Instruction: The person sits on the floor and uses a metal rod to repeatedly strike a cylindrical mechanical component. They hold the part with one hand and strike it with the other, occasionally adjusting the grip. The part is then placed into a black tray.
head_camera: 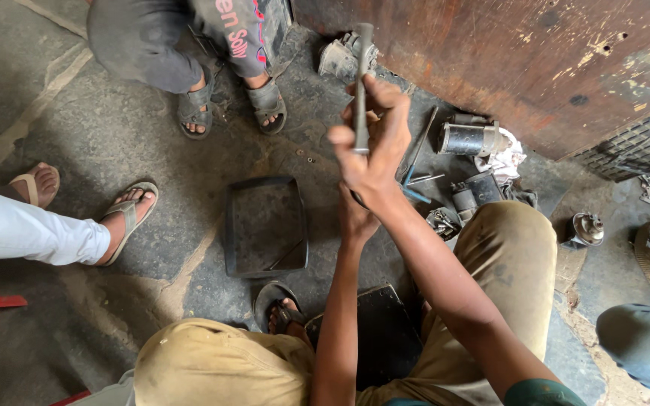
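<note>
My right hand [374, 146] is raised and gripped around a long grey metal rod [362, 68] that points up and away from me. My left hand [355, 218] sits just below it, mostly hidden behind the right wrist, so what it holds cannot be seen. Both hands hover over the stone floor beside a shallow black metal tray [231, 225]. My knees in tan trousers and one sandalled foot [283, 308] frame the bottom of the view.
Motor parts lie to the right: a metal cylinder [469, 139], a white rag [505, 158], small tools [419, 184], a round part [584, 229]. A rusty brown panel [536, 60] stands behind. Other people's sandalled feet [231, 105] and a white-trousered leg [31, 229] surround the tray.
</note>
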